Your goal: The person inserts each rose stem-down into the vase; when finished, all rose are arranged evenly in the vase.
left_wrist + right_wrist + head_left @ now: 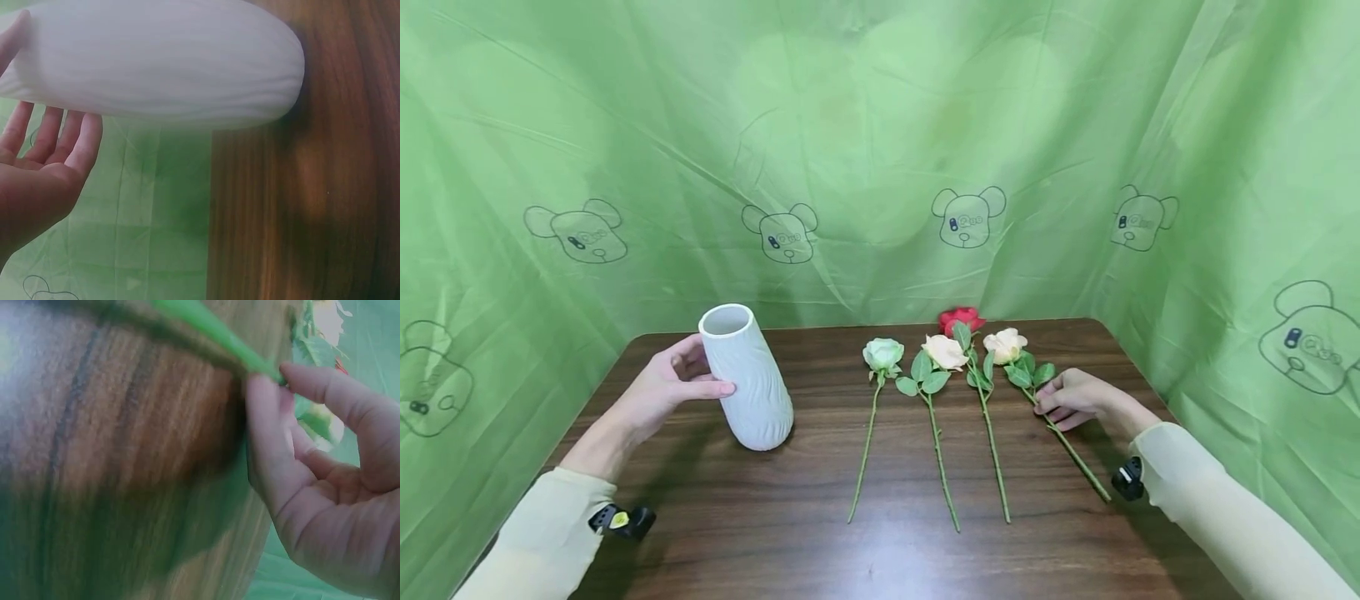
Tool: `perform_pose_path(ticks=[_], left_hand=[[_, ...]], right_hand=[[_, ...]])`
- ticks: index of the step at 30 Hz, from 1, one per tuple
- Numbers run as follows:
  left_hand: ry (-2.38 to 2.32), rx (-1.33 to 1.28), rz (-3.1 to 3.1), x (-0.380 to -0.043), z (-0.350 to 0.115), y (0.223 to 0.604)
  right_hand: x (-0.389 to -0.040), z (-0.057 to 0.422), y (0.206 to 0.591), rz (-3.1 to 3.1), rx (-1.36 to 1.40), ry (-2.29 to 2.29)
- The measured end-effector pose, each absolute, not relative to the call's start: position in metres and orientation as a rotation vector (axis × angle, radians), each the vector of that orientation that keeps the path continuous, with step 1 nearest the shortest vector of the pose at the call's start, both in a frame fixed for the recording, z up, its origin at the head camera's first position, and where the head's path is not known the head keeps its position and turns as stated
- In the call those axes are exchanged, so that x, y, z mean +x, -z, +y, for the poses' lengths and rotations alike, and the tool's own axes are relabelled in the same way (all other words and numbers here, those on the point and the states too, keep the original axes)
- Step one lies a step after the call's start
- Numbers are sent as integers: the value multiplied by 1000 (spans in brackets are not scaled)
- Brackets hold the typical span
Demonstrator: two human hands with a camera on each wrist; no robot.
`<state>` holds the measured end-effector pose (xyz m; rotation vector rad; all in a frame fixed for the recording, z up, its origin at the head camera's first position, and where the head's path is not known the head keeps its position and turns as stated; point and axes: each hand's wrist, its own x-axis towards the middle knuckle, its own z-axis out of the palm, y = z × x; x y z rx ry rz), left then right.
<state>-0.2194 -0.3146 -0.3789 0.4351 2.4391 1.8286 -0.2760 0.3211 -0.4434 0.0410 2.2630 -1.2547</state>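
Note:
My left hand (662,383) grips a white ribbed vase (748,392) near its mouth, thumb on the near side. The vase leans to the left with its base low at the tabletop, its opening facing up and toward me. In the left wrist view, the fingers curl against the side of the vase (162,62). Over on the right, my right hand (1078,397) pinches the green stem of a peach rose (1004,345) between thumb and fingertips, just below its leaves. The right wrist view has that stem (212,328) running from the pinch toward the upper left.
Left of the peach rose lie a red rose (961,318), a cream rose (945,352) and a pale green rose (882,354), blooms toward the back. They rest on a dark wooden table (805,517). A green curtain (865,167) with printed bear heads surrounds it.

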Motion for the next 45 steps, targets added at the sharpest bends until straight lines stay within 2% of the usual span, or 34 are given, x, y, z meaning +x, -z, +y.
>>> perform_pose_path(ticks=[15, 45], left_hand=[[-1853, 429, 2440, -219, -314, 377], [-1858, 428, 2449, -216, -310, 376]], right_hand=[[-276, 335, 438, 2195, -67, 1313], [-276, 314, 393, 2100, -113, 1443]])
